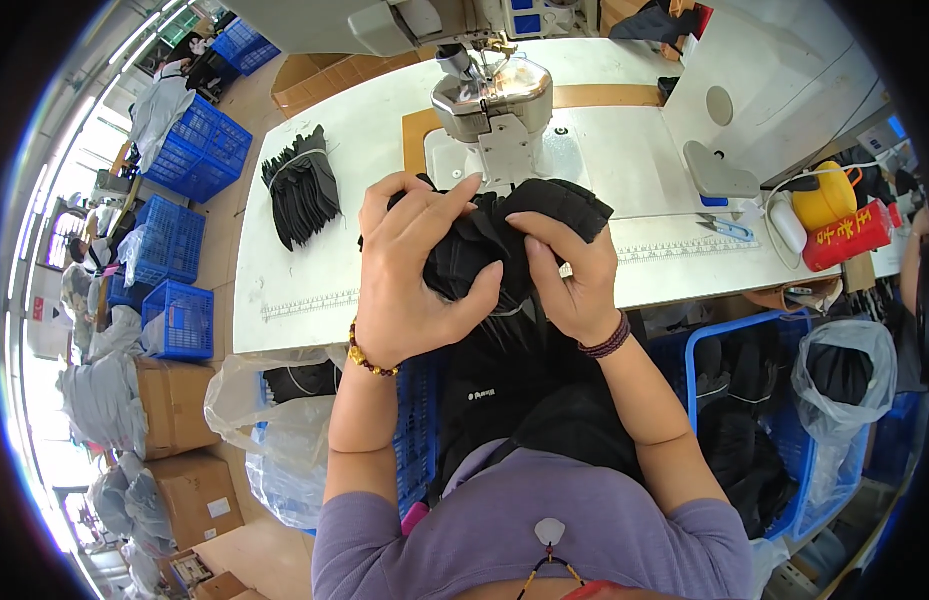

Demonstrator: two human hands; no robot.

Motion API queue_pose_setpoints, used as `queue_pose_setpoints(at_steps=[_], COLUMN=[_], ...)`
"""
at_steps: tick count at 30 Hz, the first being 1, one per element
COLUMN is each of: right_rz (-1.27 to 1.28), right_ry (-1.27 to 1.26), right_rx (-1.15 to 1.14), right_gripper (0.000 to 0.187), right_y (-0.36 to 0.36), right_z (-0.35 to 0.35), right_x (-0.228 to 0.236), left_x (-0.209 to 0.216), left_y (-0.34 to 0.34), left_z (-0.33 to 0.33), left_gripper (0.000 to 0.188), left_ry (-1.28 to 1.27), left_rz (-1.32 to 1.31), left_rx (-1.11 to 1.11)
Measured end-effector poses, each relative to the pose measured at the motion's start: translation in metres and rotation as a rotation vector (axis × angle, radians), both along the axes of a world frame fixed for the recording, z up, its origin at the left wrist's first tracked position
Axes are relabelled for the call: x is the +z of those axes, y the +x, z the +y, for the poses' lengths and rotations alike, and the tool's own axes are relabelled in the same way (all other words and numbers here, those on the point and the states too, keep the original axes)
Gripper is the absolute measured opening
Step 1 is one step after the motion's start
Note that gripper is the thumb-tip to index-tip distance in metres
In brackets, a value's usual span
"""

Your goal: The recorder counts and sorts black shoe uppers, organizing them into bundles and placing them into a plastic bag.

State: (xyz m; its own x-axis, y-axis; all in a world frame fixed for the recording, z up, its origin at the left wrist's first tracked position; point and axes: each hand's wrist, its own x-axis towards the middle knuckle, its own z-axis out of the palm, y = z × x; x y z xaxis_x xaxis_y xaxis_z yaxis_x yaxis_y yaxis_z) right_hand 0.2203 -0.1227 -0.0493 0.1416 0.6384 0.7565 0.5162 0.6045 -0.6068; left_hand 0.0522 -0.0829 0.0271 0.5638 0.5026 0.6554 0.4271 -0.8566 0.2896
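Observation:
Both my hands are raised over the table's front edge, just below the sewing machine (500, 105), with a bunch of black fabric pieces (465, 255) between them. My left hand (405, 265) is curled around the bunch from the left, its thumb pressed against the lower side. With thumb and fingers, my right hand (580, 275) pinches the bunch's right side, under a folded black flap (563, 205). Fingers cover part of the fabric, so the number of pieces cannot be told. A tied bundle of black fabric pieces (300, 190) lies on the table to the left.
The white table (305, 285) has a ruler strip (685, 252) along its front edge. Thread snips (727, 228), a yellow container (825, 200) and a red can (850, 238) are at the right. Blue crates (693, 370) with black fabric stand below; cardboard boxes (175, 405) stand left.

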Motion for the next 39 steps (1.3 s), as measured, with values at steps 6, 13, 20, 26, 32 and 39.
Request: queue_pose_setpoints(at_steps=[6,13,20,26,32,39], right_rz=[-0.008,0.012,0.043,-0.035,-0.120,-0.008], right_ry=[0.027,0.057,0.069,0.064,-0.004,-0.003], right_rx=[-0.001,-0.026,0.024,-0.034,-0.032,0.091], right_gripper=[0.023,0.028,0.043,0.050,0.038,0.036], right_y=[-0.002,-0.009,-0.005,-0.008,-0.001,-0.001], right_z=[-0.001,0.000,0.001,0.000,0.004,-0.001], right_x=[0.002,0.004,0.004,0.003,0.006,0.011], left_x=[0.000,0.000,0.015,0.014,0.010,0.008], left_y=[-0.002,-0.002,-0.017,-0.021,-0.020,-0.022], left_z=[-0.002,-0.003,0.007,0.011,0.010,0.011], left_gripper=[0.056,0.058,0.052,0.051,0.049,0.046], left_ry=[-0.006,-0.023,-0.072,-0.079,-0.089,-0.109], left_rz=[0.018,0.001,0.173,0.135,0.084,0.057], left_rx=[0.012,0.010,-0.138,-0.149,-0.149,-0.188])
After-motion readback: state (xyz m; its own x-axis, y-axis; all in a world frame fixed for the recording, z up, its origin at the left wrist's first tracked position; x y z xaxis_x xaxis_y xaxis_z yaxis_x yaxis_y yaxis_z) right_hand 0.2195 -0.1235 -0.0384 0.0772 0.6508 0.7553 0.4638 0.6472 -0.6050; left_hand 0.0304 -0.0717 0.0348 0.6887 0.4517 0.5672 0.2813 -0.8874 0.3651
